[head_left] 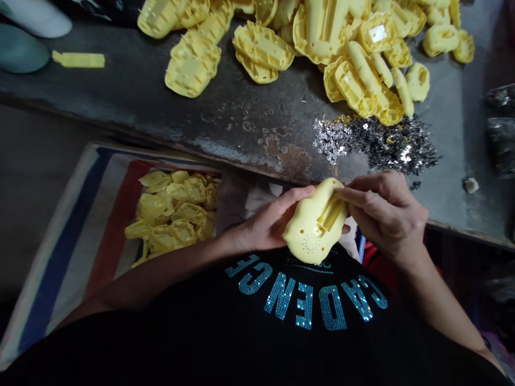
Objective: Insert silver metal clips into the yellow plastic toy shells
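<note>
At the lower left of the frame, a striped cloth with red and navy bands [60,257] carries a pile of pale yellow moulded plastic shells [173,209]. At the upper centre, more yellow plastic shells [322,53] lie heaped on a scarred grey metal desk [241,128]. At the centre, a perforated yellow plastic shell [316,230] sits above the lap, cupped by the left hand [267,220], whose grip wraps its side to steady it, forearm crossing the body. To the right, the right hand [386,214] bends over it, its grip pressed together, fingers [348,197] pinching the shell's upper edge near its ribbed slot, below a heap of silvery metal scraps [378,145].
</note>
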`<state>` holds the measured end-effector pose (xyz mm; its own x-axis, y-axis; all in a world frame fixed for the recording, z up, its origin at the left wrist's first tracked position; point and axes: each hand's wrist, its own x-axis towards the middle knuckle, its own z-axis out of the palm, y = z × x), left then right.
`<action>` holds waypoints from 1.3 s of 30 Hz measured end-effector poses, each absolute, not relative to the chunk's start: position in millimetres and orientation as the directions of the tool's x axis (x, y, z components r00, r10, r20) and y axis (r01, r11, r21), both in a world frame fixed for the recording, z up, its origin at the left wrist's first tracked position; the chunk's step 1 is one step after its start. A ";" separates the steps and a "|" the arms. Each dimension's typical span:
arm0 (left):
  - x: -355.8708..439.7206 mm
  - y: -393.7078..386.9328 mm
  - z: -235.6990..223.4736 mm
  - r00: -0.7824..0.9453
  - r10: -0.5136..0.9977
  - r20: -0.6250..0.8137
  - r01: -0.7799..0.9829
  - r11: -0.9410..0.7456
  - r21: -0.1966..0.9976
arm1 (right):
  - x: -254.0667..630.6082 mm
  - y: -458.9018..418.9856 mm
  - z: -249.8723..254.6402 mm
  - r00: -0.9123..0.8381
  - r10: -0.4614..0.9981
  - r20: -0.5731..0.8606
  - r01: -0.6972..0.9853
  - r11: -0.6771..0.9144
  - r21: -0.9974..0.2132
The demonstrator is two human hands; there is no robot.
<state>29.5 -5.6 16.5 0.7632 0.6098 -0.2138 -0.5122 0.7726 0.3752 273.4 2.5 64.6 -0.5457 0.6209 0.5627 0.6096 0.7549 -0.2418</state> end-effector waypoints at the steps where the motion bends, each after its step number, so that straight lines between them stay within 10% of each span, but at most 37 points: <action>1: 27.9 -5.0 15.3 0.784 0.588 -0.200 -0.490 0.784 0.381 | 273.7 3.5 64.3 -0.562 0.615 0.554 0.602 0.763 -0.236; 8: 23.0 -5.0 20.9 0.771 0.598 -0.217 -0.481 0.772 0.417 | 276.9 4.6 68.1 -0.433 0.718 0.546 0.566 0.687 -0.455; 15: 28.8 -8.6 18.9 0.745 0.634 -0.207 -0.508 0.741 0.439 | 272.4 5.3 59.4 -0.567 0.626 0.535 0.584 0.764 -0.273; 21: 26.3 -9.1 16.9 0.728 0.650 -0.219 -0.523 0.733 0.435 | 274.7 2.4 64.4 -0.394 0.782 0.483 0.487 0.623 -0.612; 32: 30.7 -13.5 16.8 0.649 0.727 -0.223 -0.586 0.665 0.463 | 277.7 -6.2 53.1 -0.524 0.586 0.617 0.623 0.758 -0.191; 39: 31.8 -16.7 21.1 0.585 0.782 -0.216 -0.632 0.606 0.483 | 270.7 -11.3 50.0 -0.447 0.660 0.604 0.616 0.716 -0.327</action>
